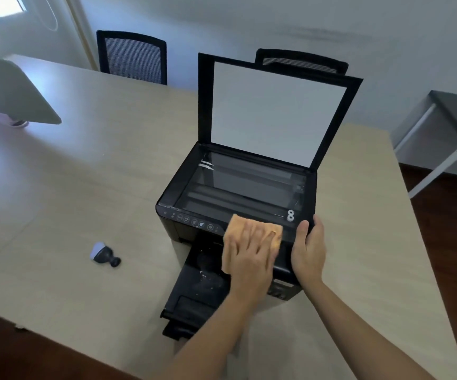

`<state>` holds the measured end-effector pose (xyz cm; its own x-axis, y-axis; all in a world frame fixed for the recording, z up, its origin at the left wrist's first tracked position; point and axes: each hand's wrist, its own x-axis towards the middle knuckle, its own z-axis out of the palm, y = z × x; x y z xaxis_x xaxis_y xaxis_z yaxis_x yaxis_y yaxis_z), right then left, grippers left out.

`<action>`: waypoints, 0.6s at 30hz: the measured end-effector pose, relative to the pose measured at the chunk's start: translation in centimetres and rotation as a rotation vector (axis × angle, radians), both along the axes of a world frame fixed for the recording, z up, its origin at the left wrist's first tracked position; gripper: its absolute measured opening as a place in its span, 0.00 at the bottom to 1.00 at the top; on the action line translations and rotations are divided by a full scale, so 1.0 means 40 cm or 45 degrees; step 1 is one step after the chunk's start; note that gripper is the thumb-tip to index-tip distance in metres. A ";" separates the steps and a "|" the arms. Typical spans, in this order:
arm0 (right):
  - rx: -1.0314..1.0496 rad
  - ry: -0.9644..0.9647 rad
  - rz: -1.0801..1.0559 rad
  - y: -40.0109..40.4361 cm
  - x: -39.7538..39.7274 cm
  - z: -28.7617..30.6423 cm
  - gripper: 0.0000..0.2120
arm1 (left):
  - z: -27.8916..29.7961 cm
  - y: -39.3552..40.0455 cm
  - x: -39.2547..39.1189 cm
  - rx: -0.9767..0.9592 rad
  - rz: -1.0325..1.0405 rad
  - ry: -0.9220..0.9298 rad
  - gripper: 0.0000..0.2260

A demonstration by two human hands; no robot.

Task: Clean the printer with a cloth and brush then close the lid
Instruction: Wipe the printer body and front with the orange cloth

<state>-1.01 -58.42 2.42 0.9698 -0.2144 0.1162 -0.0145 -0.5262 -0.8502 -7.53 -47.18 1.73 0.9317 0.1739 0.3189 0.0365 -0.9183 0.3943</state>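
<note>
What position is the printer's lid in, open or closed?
Open. The lid stands raised off the printer, white underside showing, scanner glass exposed.

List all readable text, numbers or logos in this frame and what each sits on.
"8": white mark at the front right corner of the scanner glass of the printer; it could be two rings rather than a digit.
Control panel icons: too small to read.
Small print at the glass's front left edge: blurred.
Nothing else is legible.
</note>
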 end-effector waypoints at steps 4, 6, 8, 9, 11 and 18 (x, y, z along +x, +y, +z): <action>0.033 -0.020 -0.019 -0.004 0.000 0.005 0.30 | -0.014 0.024 -0.011 0.109 -0.251 -0.038 0.17; 0.034 -0.026 -0.012 -0.002 -0.002 0.010 0.29 | -0.022 0.106 -0.020 0.212 -0.247 -0.062 0.18; 0.062 -0.044 -0.015 0.000 -0.005 0.012 0.26 | -0.029 0.182 -0.030 0.218 -0.136 -0.045 0.18; 0.072 -0.055 -0.022 0.001 -0.006 0.012 0.25 | -0.031 0.202 -0.032 0.195 -0.077 -0.025 0.19; 0.084 -0.055 -0.033 0.005 -0.005 0.015 0.24 | -0.027 0.189 -0.030 0.112 0.017 0.019 0.20; 0.238 0.094 -0.175 -0.006 0.005 0.002 0.28 | 0.001 0.004 -0.012 -0.047 -0.302 0.139 0.18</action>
<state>-0.82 -58.66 2.52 0.9343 -0.3564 -0.0079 -0.1409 -0.3489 -0.9265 -8.03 -47.03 1.75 0.9763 -0.0438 0.2119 -0.1339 -0.8914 0.4330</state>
